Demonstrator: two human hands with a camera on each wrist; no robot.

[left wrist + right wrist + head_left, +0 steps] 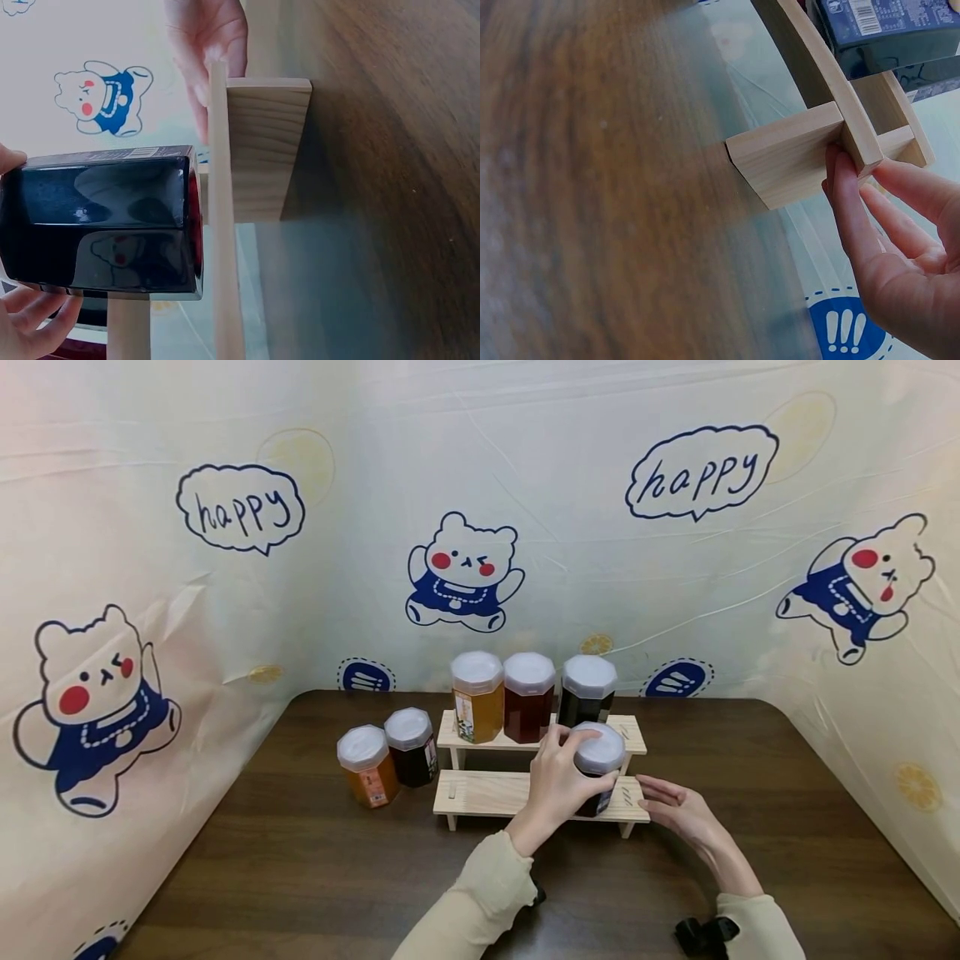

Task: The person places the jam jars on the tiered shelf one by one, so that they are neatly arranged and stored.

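My left hand [558, 781] grips a dark octagonal jar [97, 225] by its sides, thumb and fingers spread round it. The jar has a pale lid and stands almost upright at the right end of the lower step [487, 793] of a two-step wooden rack. In the left wrist view its base is right at the board. At the rack's right end, my right hand [686, 814] pinches the end of the lower board [859, 131] between thumb and fingers.
On the upper step stand an amber jar [477, 702], a dark red jar [528, 706] and a black jar [587, 693]. Left of the rack, an orange jar [369, 772] and another dark jar [412, 756] sit on the brown table [300, 877]. A printed cloth [360, 568] hangs behind.
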